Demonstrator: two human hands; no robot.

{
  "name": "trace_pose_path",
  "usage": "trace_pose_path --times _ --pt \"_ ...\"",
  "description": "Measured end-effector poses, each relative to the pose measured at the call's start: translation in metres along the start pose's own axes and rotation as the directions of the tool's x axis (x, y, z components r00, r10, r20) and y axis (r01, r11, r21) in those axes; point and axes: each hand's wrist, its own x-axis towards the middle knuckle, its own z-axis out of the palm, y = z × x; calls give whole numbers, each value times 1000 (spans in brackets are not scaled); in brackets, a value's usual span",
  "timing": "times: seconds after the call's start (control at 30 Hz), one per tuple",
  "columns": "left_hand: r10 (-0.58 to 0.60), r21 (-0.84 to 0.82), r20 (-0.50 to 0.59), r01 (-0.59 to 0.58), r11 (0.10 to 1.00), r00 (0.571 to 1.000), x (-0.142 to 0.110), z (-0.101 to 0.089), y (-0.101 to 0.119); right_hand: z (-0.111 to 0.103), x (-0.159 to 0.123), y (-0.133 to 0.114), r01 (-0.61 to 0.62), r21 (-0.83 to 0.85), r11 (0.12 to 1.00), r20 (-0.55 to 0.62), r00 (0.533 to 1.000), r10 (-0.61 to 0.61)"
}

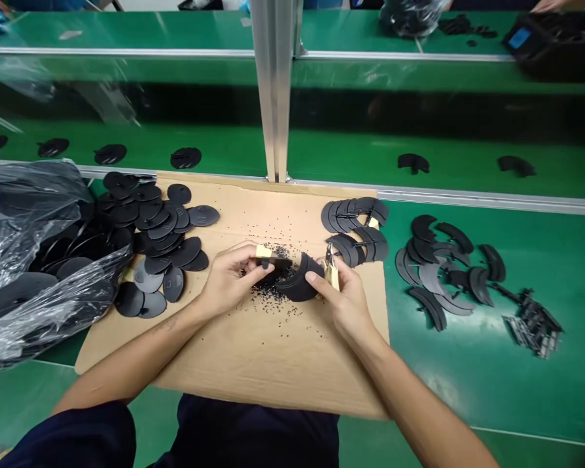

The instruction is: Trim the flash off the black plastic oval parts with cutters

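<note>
Over a sheet of cardboard (273,364), my left hand (231,276) pinches a flat black plastic piece (279,265), its full outline unclear. Pale yellow wrapping shows at that hand's fingertip. My right hand (346,296) has thumb and fingers closed on a curved black plastic piece (299,279). A small pair of nippers (329,260) with pale yellow handles also sits in the right hand, jaws pointing away from me. The two pieces are close together; whether they touch I cannot tell. Tiny black bits (268,302) lie scattered beneath and around them.
Black discs (163,224) are heaped at left beside a clear plastic bag (39,312) of more discs. Curved black pieces lie in rows (353,214) at the cardboard's right and in a pile (433,266) farther right, near small parts (536,322). A metal post (273,91) stands ahead.
</note>
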Motion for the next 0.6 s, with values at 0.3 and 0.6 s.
trace_pose_path --times 0.3,0.6 --pt "255 -7 141 -257 967 957 -3 -5 10 -1 1 2 1 -12 1000 -4 1000 -1" --pt "43 88 94 -51 995 995 -8 5 -1 2 0 1 14 -24 1000 95 995 -11"
